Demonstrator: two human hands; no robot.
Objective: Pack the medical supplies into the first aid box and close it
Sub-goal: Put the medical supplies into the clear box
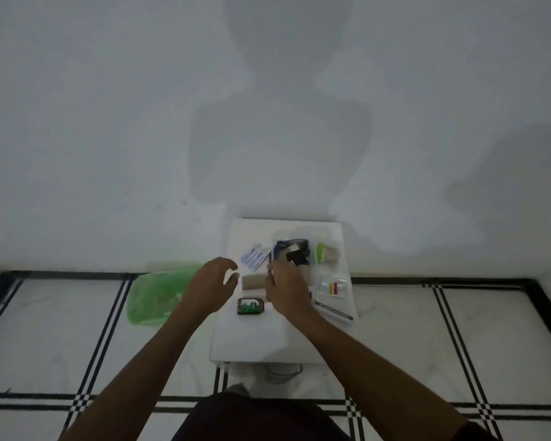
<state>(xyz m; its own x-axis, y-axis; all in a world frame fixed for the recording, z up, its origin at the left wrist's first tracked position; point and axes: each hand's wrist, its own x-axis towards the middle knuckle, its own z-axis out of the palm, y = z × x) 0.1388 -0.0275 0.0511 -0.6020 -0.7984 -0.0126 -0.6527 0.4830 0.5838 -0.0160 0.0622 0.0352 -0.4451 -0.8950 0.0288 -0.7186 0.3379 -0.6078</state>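
A clear plastic first aid box (303,246) stands open at the back of a small white table (252,338), with dark and beige items inside. White-and-blue packets (255,257) lie left of it. A beige bandage roll (253,281) lies between my hands. A dark tin with green print (251,306) sits nearer me. My left hand (209,286) hovers open above the table's left edge. My right hand (287,289) is curled just in front of the box; whether it holds something small is unclear.
A green plastic bag (159,294) lies on the tiled floor to the left of the table. A clear packet with red and yellow items (333,286) and a long white tube (333,310) lie at the table's right side. A white wall stands right behind.
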